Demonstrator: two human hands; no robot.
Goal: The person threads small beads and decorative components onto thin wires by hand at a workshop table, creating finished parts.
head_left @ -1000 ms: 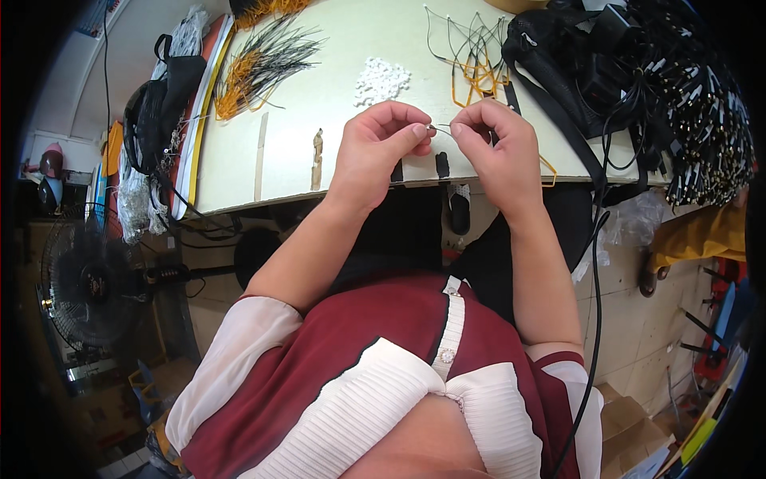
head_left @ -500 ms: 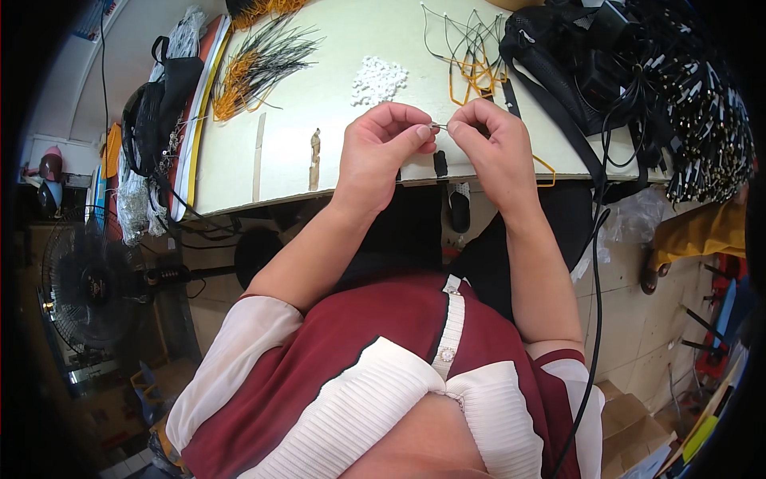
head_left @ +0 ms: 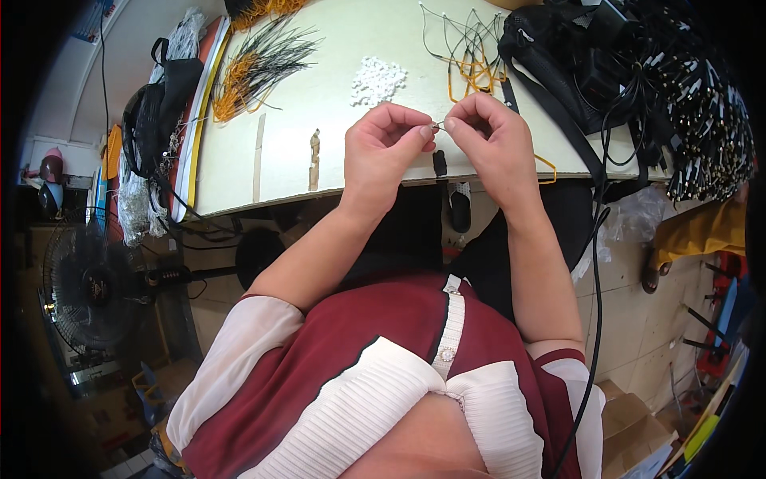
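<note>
Over the table's near edge, my left hand (head_left: 381,152) and my right hand (head_left: 496,148) are pinched almost tip to tip. Between them a short stretch of thin dark wire (head_left: 440,126) shows, gripped by both; its end is hidden by the fingers. An orange wire loop (head_left: 546,169) sticks out beyond my right hand, seemingly part of the same wire. A heap of small white pieces (head_left: 378,80) lies past my left hand. Farther right are several black-and-orange wires (head_left: 476,73) with small white ends.
A bundle of orange-and-black wires (head_left: 254,70) lies on the left of the table (head_left: 227,172). Black bags and cables (head_left: 590,68) crowd the right, beside a dense hanging bundle of wires (head_left: 702,136). A black cable (head_left: 598,263) runs past my right arm. A fan (head_left: 96,283) stands left.
My right hand has shifted slightly left, closer to my left hand, so less of the wire shows between them. Both hands keep their pinch.
</note>
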